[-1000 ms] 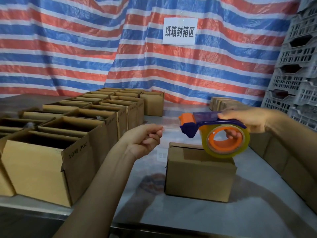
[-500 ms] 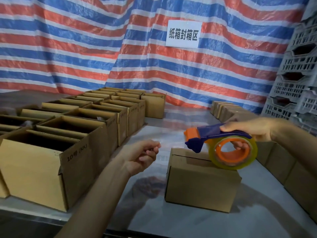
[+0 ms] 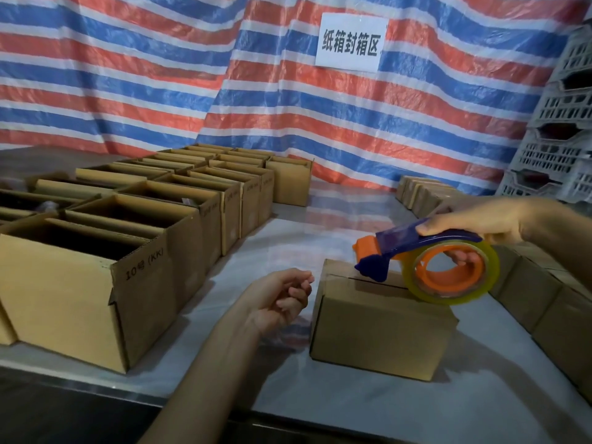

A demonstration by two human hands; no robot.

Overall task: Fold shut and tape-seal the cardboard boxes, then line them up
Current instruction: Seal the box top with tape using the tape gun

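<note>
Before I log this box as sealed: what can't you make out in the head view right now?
Closed box seam: head view, the tape dispenser in the right hand covers part; whether clear tape is laid is unreadable.
Left hand: head view, curled fingers hide whether it pinches a tape end.
Open boxes: head view, contents lost in shadow.
Boxes at right: head view, cut by frame edge and forearm.

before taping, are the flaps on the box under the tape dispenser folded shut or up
Shut: the box has a flat top, seam closed, under the tape dispenser.
</note>
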